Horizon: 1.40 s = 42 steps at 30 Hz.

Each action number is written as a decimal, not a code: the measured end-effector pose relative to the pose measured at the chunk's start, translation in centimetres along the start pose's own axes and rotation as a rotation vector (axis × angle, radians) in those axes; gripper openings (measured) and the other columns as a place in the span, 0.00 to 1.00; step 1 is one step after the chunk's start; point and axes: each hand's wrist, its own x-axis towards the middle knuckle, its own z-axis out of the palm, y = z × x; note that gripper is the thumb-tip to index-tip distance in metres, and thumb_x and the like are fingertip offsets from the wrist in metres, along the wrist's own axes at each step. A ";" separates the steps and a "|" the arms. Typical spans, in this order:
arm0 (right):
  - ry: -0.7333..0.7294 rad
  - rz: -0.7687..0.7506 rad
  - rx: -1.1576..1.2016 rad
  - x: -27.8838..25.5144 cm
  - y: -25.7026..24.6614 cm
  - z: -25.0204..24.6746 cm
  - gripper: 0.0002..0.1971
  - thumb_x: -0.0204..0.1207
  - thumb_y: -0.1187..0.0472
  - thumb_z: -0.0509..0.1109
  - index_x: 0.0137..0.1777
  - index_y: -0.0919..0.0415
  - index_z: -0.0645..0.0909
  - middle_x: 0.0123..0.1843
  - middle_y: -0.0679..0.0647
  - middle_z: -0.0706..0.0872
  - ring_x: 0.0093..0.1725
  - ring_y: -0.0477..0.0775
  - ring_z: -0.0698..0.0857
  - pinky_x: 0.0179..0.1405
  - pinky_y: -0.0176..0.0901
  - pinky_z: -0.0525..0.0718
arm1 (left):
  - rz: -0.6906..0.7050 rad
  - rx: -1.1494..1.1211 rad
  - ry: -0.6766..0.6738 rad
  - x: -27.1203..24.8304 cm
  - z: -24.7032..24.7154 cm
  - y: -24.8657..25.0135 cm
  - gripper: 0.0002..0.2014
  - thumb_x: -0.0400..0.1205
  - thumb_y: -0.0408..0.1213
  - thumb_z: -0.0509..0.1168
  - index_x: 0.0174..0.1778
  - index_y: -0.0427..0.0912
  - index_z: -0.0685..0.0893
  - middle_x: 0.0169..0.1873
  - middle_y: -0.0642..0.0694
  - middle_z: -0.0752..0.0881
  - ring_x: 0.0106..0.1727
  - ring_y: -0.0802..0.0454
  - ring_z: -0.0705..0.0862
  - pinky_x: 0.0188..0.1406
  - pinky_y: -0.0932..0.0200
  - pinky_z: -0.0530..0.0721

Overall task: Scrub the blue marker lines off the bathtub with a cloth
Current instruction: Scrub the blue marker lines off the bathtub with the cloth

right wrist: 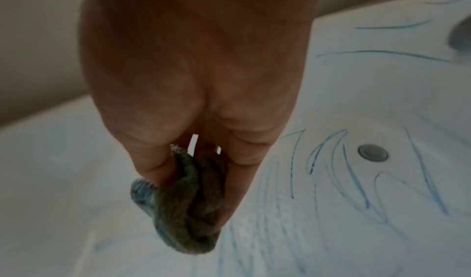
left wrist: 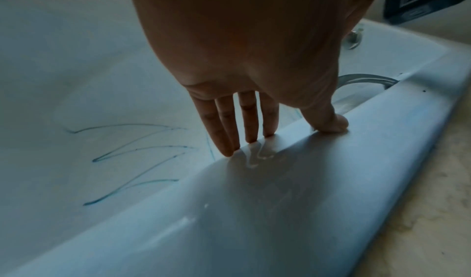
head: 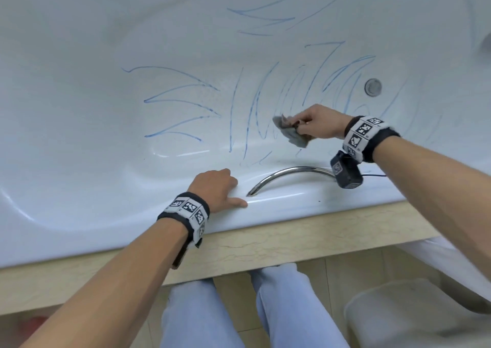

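One cloth (head: 292, 131) in right hand (head: 320, 123); one bathtub (head: 79, 95).

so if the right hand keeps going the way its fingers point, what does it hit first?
The right hand points leftward, gripping the cloth. Next in line look to be the blue marker lines on the bathtub floor; depth is unclear.

Broad white bathtub basin (head: 79, 82) lay open to the left; curved chrome grab handle (head: 289, 176) arched over the near rim, the left hand (head: 215, 188) just beside it; round metal drain (head: 373, 87) sat beyond.
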 end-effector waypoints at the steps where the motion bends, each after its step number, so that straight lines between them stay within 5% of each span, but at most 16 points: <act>1: 0.082 -0.036 0.098 -1.1 -0.9 0.1 0.16 0.79 0.68 0.66 0.57 0.52 0.90 0.47 0.48 0.92 0.45 0.42 0.90 0.46 0.34 0.88 | -0.005 -0.017 0.001 -0.3 0.2 -0.1 0.36 0.70 0.77 0.61 0.61 0.51 0.81 0.52 0.52 0.78 0.50 0.48 0.81 0.50 0.48 0.81; 5: 0.251 -0.182 0.252 -5.5 -3.9 3.2 0.17 0.76 0.65 0.69 0.61 0.49 0.88 0.52 0.48 0.91 0.50 0.43 0.89 0.53 0.35 0.86 | 0.013 -0.035 0.004 -1.7 1.7 -0.3 0.45 0.70 0.74 0.66 0.80 0.53 0.68 0.73 0.54 0.73 0.68 0.48 0.78 0.62 0.46 0.80; 8: 0.357 -0.336 0.103 -9.1 -4.1 8.7 0.18 0.73 0.64 0.70 0.62 0.49 0.88 0.55 0.48 0.90 0.49 0.44 0.86 0.55 0.43 0.85 | -0.003 -0.086 0.037 -2.3 2.6 -0.2 0.47 0.73 0.71 0.66 0.85 0.55 0.59 0.83 0.56 0.64 0.79 0.50 0.70 0.72 0.48 0.75; 12: 0.475 -0.359 -0.120 -13.2 -2.7 16.4 0.24 0.76 0.66 0.66 0.72 0.51 0.80 0.69 0.47 0.81 0.65 0.51 0.78 0.60 0.51 0.83 | 0.007 -0.065 0.027 -2.5 2.9 -0.7 0.51 0.72 0.73 0.65 0.87 0.59 0.50 0.86 0.59 0.53 0.83 0.53 0.64 0.77 0.50 0.71; 16: 0.590 -0.426 -0.149 -13.2 -2.1 22.0 0.19 0.82 0.62 0.61 0.72 0.55 0.79 0.72 0.49 0.78 0.70 0.52 0.76 0.65 0.46 0.81 | 0.126 -0.040 -0.074 -3.0 3.5 -3.3 0.67 0.63 0.68 0.77 0.86 0.61 0.34 0.86 0.60 0.44 0.85 0.57 0.58 0.76 0.52 0.71; 18: 0.590 -0.430 -0.288 -11.9 -1.1 24.8 0.20 0.82 0.66 0.62 0.73 0.56 0.79 0.75 0.51 0.76 0.75 0.54 0.72 0.74 0.46 0.74 | 0.101 -0.026 -0.023 -4.2 4.4 -4.2 0.70 0.61 0.64 0.80 0.86 0.57 0.34 0.86 0.59 0.40 0.84 0.60 0.53 0.77 0.54 0.68; 22: 0.611 -0.464 -0.500 -10.1 0.6 28.2 0.21 0.81 0.69 0.62 0.74 0.63 0.77 0.80 0.58 0.72 0.82 0.61 0.65 0.81 0.54 0.64 | -0.044 -0.024 0.071 -6.8 6.6 -4.5 0.69 0.64 0.64 0.79 0.87 0.41 0.38 0.86 0.45 0.37 0.87 0.48 0.49 0.83 0.54 0.58; 30: 0.664 -0.528 -0.600 -12.6 7.2 27.0 0.19 0.85 0.75 0.55 0.72 0.67 0.78 0.82 0.59 0.69 0.82 0.60 0.67 0.77 0.55 0.72 | -0.042 -0.058 0.294 -8.0 9.2 -1.4 0.61 0.71 0.64 0.74 0.87 0.33 0.47 0.86 0.36 0.48 0.87 0.42 0.48 0.85 0.47 0.56; 33: 0.709 -0.500 -0.581 -14.5 10.9 25.0 0.24 0.77 0.78 0.63 0.72 0.63 0.80 0.83 0.56 0.68 0.83 0.58 0.65 0.76 0.55 0.74 | -0.014 -0.058 0.372 -7.5 9.1 1.2 0.62 0.72 0.63 0.74 0.87 0.33 0.42 0.86 0.37 0.43 0.87 0.42 0.44 0.86 0.48 0.52; 37: 0.765 -0.351 -0.543 -16.3 14.7 20.7 0.33 0.73 0.78 0.65 0.78 0.56 0.75 0.84 0.50 0.66 0.84 0.55 0.62 0.79 0.51 0.70 | 0.059 -0.023 0.461 -6.1 8.3 5.7 0.61 0.73 0.62 0.73 0.86 0.34 0.40 0.87 0.37 0.42 0.88 0.42 0.43 0.86 0.47 0.54; 42: 0.816 -0.195 -0.482 -17.6 19.1 15.0 0.30 0.76 0.75 0.59 0.79 0.57 0.74 0.84 0.49 0.67 0.84 0.56 0.64 0.78 0.52 0.73 | 0.139 0.013 0.484 -3.8 7.0 11.7 0.56 0.76 0.58 0.71 0.87 0.32 0.45 0.87 0.37 0.46 0.88 0.42 0.45 0.86 0.46 0.55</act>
